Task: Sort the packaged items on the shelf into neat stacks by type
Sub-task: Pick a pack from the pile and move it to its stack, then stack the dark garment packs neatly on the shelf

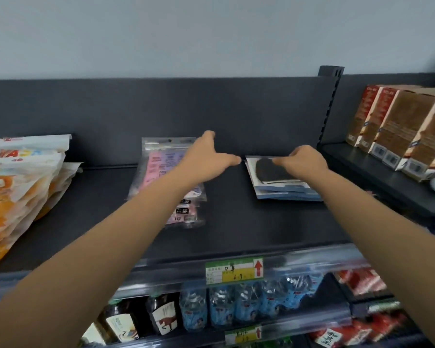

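On the shelf (pixel 236 222), left hand (pixel 209 159) was open, fingers spread, above the rear of the pink packs (pixel 161 177) mid-shelf. Right hand (pixel 304 160) had fingers curled, pinching the top of the blue stack (pixel 281 190), which lay flat to the right. Orange bags (pixel 18 187) sat far left, brown boxes (pixel 399 129) far right.

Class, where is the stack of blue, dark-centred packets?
Head view: the stack sits right of centre on the dark shelf, under the right hand, between pink packets and brown boxes.
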`<act>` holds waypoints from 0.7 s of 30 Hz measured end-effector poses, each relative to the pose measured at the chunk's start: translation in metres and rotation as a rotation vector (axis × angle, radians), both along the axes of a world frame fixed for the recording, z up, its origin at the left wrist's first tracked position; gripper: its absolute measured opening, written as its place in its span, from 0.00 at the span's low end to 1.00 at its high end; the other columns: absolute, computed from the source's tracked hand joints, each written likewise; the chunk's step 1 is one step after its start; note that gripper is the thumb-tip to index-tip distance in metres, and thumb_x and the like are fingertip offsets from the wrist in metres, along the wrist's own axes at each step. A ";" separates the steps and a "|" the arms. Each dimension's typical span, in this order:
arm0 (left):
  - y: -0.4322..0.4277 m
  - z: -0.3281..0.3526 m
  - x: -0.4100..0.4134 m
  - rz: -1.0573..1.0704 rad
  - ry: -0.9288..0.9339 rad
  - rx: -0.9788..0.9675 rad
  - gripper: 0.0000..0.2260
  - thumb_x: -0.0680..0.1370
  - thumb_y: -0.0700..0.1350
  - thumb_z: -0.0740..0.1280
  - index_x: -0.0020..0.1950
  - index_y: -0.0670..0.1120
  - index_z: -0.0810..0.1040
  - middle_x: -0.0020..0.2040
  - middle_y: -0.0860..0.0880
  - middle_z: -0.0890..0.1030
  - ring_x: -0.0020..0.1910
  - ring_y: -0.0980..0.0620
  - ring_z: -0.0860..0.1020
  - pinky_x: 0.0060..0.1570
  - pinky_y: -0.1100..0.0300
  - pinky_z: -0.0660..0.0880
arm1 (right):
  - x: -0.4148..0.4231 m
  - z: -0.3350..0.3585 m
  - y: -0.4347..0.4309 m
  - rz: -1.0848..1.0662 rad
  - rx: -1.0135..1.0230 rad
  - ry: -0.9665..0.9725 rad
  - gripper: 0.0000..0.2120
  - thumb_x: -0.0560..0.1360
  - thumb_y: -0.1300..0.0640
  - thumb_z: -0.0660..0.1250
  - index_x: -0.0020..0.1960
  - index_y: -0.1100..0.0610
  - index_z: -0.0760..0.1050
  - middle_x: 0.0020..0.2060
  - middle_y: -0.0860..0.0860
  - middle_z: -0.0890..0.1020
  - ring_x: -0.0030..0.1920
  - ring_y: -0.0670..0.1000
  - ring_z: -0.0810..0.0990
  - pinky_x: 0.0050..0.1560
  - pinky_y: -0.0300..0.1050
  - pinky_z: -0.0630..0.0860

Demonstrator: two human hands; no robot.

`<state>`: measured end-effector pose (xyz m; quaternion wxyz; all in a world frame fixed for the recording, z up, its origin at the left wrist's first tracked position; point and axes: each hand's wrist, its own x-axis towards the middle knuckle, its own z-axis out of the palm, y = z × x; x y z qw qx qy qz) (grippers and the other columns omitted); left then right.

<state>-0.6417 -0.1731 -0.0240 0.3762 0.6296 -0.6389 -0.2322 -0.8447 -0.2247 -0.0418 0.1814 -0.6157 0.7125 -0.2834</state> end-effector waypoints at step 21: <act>-0.039 -0.058 -0.081 0.164 0.302 0.327 0.36 0.71 0.53 0.75 0.72 0.41 0.64 0.66 0.47 0.70 0.61 0.49 0.70 0.55 0.58 0.65 | -0.059 -0.032 -0.023 0.137 0.253 -0.528 0.36 0.69 0.55 0.76 0.70 0.62 0.63 0.67 0.57 0.70 0.66 0.58 0.71 0.61 0.49 0.72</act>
